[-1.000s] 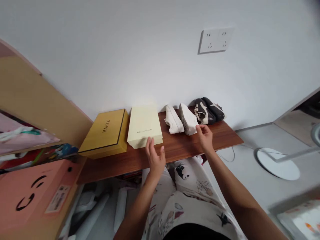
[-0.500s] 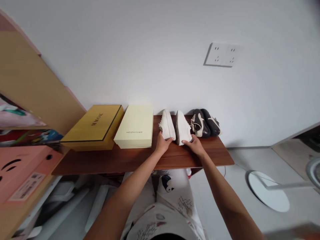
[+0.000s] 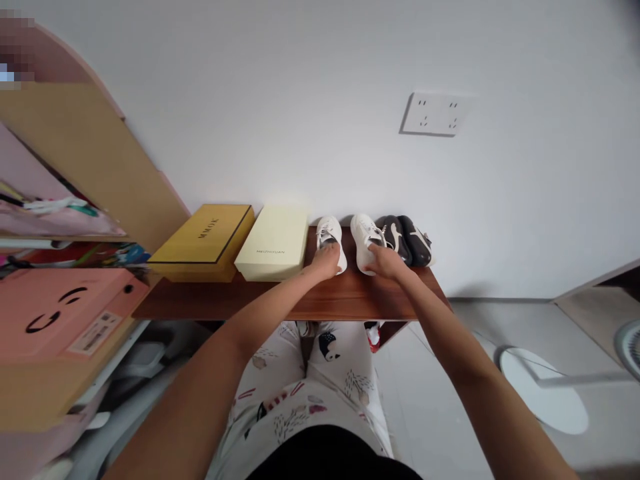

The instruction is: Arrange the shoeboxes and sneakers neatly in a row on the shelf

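A pair of white sneakers stands apart on a reddish-brown wooden board [image 3: 350, 305], toes toward the wall and openings upward. My left hand [image 3: 327, 261] is closed around the heel of the left white sneaker [image 3: 329, 225]. On the right white sneaker [image 3: 362, 228], my right hand [image 3: 384, 261] grips the heel, hiding part of its opening. Close by my right hand sits a pair of dark brown shoes [image 3: 418, 245] with cream trim, side by side. Left of the sneakers lies a pale cream shoebox [image 3: 274, 237], its lid shut.
A yellow MMOK box [image 3: 205, 233] lies at the board's left end. A pink box [image 3: 55, 313] rests on the shelf unit at far left. The wall carries a socket panel [image 3: 434, 115]. On the floor at right stands a fan with a round white base [image 3: 545, 393].
Both white sneakers have turned from leaning inward on their sides to sitting upright, with their openings now showing. My hands have rolled over their heels. The view has shifted slightly.
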`<state>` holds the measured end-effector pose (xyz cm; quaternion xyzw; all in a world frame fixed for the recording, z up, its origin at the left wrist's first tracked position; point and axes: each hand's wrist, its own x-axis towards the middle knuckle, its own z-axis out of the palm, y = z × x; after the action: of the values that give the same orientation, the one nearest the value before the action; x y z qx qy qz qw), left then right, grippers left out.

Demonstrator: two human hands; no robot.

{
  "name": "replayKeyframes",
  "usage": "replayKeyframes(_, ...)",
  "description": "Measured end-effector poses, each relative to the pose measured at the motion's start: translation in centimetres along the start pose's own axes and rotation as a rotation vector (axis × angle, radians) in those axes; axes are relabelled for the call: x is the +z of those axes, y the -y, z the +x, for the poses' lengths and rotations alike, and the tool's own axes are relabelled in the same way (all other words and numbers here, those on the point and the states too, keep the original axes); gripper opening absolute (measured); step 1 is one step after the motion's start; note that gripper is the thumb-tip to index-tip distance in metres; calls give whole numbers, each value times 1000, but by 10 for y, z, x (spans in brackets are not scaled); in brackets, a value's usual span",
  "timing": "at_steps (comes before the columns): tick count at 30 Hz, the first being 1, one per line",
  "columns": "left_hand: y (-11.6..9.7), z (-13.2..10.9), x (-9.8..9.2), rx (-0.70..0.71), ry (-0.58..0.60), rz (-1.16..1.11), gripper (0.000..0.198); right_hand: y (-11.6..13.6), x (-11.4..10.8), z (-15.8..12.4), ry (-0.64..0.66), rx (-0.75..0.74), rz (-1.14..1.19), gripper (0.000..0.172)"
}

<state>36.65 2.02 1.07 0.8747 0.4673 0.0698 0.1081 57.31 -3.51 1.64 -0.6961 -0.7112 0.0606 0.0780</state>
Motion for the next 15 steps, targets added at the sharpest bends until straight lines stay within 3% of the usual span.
replayKeyframes(6, -8, 4, -6, 72, 75, 176, 56, 21, -2, 9, 86, -20, -112, 46)
replayKeyframes(15, 0, 14, -5, 63, 100, 170, 57, 38, 5, 27, 115, -21, -148, 49)
